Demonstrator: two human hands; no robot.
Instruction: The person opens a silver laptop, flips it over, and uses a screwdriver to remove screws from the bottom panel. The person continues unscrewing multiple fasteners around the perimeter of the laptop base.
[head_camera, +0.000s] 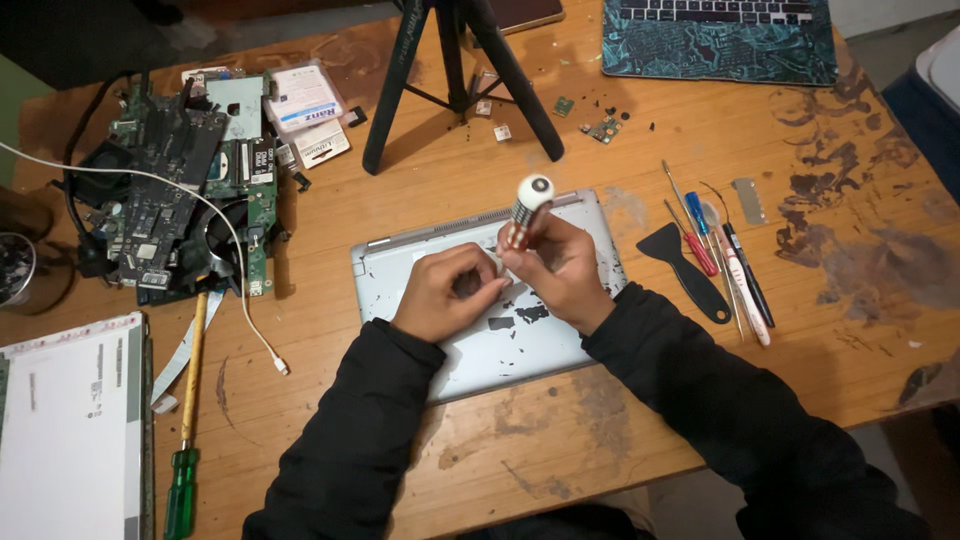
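Seen from above, two arms in black sleeves reach forward over a worn wooden table (620, 420) onto a silver laptop base (560, 350) that lies flat, its grey surface scuffed with dark patches. The left hand (445, 292) rests curled on the base, fingers bent down and pressed against it as if steadying it. The right hand (560, 272) is closed around a screwdriver (530, 205), whose thick round-capped handle stands upright above the fist; its tip is hidden between the hands. The work appears to be at the stage of driving or loosening a small screw in the base, which calls for keeping the tool upright and seated while turning. To the right lie a black pry tool (690, 265) and a row of small screwdrivers (725, 255). To the left sit a stripped circuit board (175, 185) and a green-handled screwdriver (185, 440). Farther off stand a tripod (455, 70) and a keyboard (715, 12).
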